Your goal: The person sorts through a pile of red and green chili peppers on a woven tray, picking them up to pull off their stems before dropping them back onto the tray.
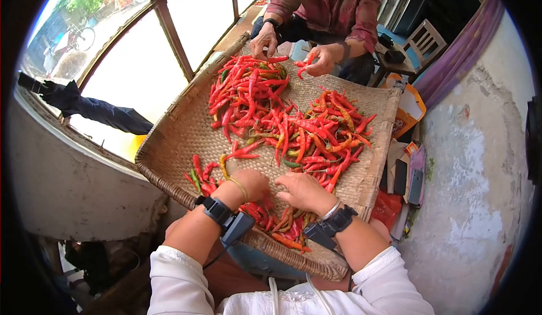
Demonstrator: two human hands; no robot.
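Note:
A shallow woven basket (pixel 175 131) holds heaps of chili peppers (pixel 248 92), mostly red with a few green and orange. My left hand (pixel 251 184) is over the near part of the basket, its fingers turned down and mostly hidden behind the back of the hand. Close beside it, my right hand (pixel 305 190) has its fingers curled inward; what they hold, if anything, is hidden. Beneath and between my hands lies a smaller pile of chili peppers (pixel 291 227), partly blurred. A second pile (pixel 324 128) spreads just beyond my right hand.
Across the basket sits another person (pixel 333 10) in a dark red shirt, with red peppers in one hand. At the left, a folded umbrella (pixel 107 109) lies by the window. A wooden chair (pixel 423 44) and a wall (pixel 468 162) are at the right.

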